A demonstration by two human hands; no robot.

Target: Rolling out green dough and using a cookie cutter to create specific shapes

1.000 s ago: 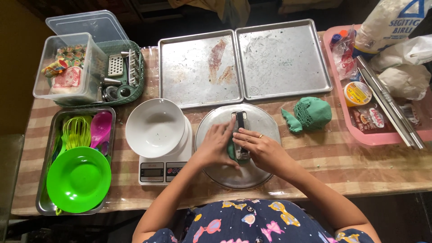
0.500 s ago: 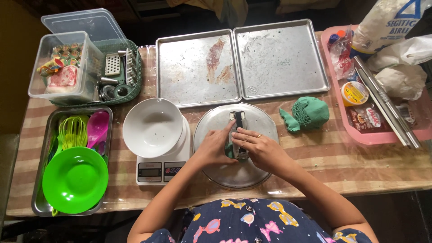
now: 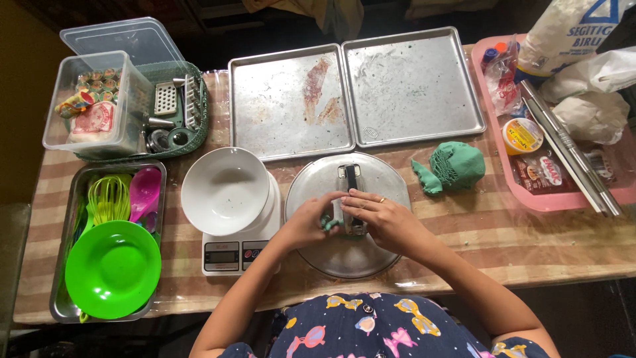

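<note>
At the counter's (image 3: 530,245) near edge, a round, dull-metal lid (image 3: 348,248) lies flat beside a smooth white bowl (image 3: 225,190). Over it the right hand (image 3: 384,222) and left hand (image 3: 306,222) pinch soft green dough (image 3: 327,223) beside the lid's handle (image 3: 349,176).

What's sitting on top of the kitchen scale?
A white bowl sits on the scale, apparently empty. It covers the weighing platform; only the display end shows.
</note>
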